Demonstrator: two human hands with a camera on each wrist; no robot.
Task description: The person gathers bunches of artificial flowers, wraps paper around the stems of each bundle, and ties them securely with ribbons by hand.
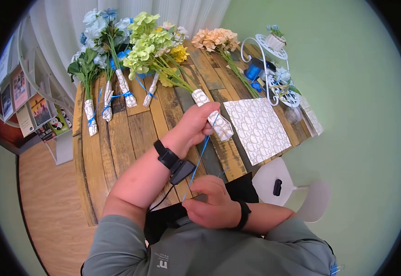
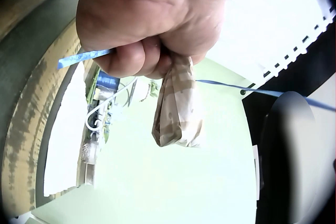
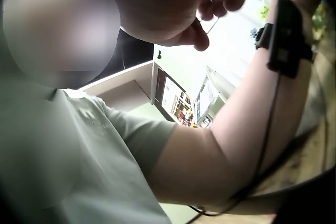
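My left hand (image 1: pixel 196 123) grips the paper-wrapped stem end (image 1: pixel 221 129) of a bouquet of green hydrangeas (image 1: pixel 147 46), held over the table. The wrap is white with a beige pattern, and its folded bottom shows below the fist in the left wrist view. A thin blue ribbon (image 1: pixel 201 156) runs taut from that fist down toward my body. One short ribbon end (image 2: pixel 84 58) sticks out past the curled left fingers. Close to my torso, my right hand (image 1: pixel 213 202) pinches the ribbon's other length between thumb and fingers.
Several bouquets with wrapped, blue-tied stems (image 1: pixel 90 117) lie at the table's left. A patterned paper sheet (image 1: pixel 258 131) lies to the right, peach flowers (image 1: pixel 216 39) behind it. A white metal stand (image 1: pixel 274 48) and blue ribbon spool (image 1: pixel 254 70) are beyond. A white chair (image 1: pixel 274 184) stands at right.
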